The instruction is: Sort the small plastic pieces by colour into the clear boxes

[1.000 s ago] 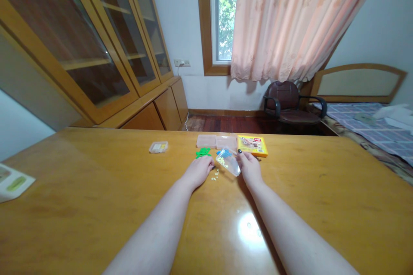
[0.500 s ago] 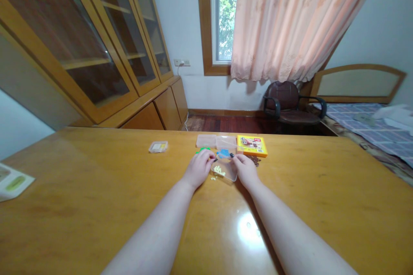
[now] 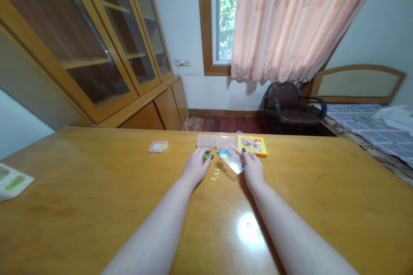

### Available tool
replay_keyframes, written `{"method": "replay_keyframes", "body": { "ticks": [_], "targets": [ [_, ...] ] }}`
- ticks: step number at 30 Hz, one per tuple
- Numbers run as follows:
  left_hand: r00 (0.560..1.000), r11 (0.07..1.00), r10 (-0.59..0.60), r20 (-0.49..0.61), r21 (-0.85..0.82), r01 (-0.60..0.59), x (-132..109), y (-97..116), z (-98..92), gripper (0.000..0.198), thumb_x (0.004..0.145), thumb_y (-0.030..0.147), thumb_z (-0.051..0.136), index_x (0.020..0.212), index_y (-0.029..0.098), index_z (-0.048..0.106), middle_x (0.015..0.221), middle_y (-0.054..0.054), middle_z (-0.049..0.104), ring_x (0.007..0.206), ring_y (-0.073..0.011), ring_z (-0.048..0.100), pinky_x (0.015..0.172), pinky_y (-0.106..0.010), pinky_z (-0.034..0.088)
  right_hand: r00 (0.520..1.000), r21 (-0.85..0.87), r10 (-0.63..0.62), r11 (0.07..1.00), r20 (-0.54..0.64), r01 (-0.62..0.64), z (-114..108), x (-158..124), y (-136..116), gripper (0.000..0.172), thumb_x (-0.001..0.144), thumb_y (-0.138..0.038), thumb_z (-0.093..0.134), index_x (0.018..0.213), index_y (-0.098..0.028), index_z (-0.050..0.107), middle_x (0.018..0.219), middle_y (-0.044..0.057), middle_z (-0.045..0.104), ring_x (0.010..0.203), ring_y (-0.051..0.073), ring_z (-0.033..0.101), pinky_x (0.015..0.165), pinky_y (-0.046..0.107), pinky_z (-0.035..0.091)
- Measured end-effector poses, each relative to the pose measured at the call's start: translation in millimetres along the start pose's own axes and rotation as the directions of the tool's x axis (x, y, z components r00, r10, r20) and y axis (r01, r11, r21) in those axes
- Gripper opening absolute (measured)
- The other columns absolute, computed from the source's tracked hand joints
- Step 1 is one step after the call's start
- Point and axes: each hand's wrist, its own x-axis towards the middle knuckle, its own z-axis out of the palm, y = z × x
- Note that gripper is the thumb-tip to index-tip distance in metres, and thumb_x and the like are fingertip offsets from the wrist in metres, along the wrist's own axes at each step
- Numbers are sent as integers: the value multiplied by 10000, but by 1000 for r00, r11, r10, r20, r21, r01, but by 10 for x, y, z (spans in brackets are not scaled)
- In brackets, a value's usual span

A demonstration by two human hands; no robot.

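Note:
My right hand (image 3: 253, 168) grips the right edge of a clear plastic box (image 3: 236, 165), which is tilted and lifted off the table. Pale yellow small pieces (image 3: 225, 157) are gathered toward its left side. My left hand (image 3: 194, 165) rests to the left of the box, apart from it, fingers curved and spaced from the thumb. Small green pieces (image 3: 207, 155) lie by its fingertips. Blue pieces (image 3: 222, 152) show partly behind the box. A few loose pale yellow pieces (image 3: 215, 176) lie on the table between the hands.
An open clear case (image 3: 206, 141) lies near the table's far edge, beside a yellow printed box (image 3: 260, 146). Farther left sits a small clear container (image 3: 158, 147). A white object (image 3: 14, 182) stands at the left edge of the wooden table (image 3: 106, 172).
The clear box has risen and tilted in my right hand, moving right. My left hand has let go of it and shifted left. Loose pale yellow pieces now show where it stood.

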Motion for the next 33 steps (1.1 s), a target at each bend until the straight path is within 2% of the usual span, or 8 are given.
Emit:
{"method": "replay_keyframes", "body": {
  "ticks": [2,4,7,15,22,33],
  "targets": [
    [984,995,102,144,5,-104,-12,27,10,193,802,250,555,983,197,596,1017,-51,618,954,-192,563,866,-330,446,1000,31,8,999,7,-8,4,-5,-1,328,639,-493,642,648,-166,616,578,11,599,541,150,501,535,264,379],
    [949,982,178,262,17,-189,-25,63,22,190,770,284,610,943,207,621,977,-40,636,941,-195,563,859,-325,438,1000,57,11,998,25,-12,10,-17,-5,321,638,-485,645,655,-166,617,596,14,608,561,154,517,557,268,394],
    [921,972,202,332,49,-230,-35,103,24,175,763,293,623,917,213,640,940,-35,647,913,-189,566,831,-311,432,999,69,2,998,35,-4,17,-27,-6,316,640,-478,645,651,-163,617,606,16,611,569,150,523,572,266,400],
    [911,976,177,372,50,-210,-22,128,-4,95,786,217,576,846,207,648,873,-19,667,825,-159,575,748,-262,422,999,73,16,997,43,-19,25,-25,-13,343,613,-498,672,665,-162,624,623,26,630,578,155,543,576,270,417],
    [932,987,116,343,68,-148,-35,128,12,58,761,203,563,753,191,619,762,-18,646,714,-153,567,644,-249,408,998,52,0,999,63,-3,29,-18,16,375,632,-539,641,675,-168,614,627,30,628,565,155,544,556,271,412],
    [939,983,140,315,68,-169,-42,135,17,65,760,164,536,729,187,589,735,-11,625,688,-144,550,626,-240,393,998,39,-6,999,65,4,19,-11,23,376,637,-538,649,666,-164,612,589,17,600,522,141,504,539,268,386]
  ]
}}
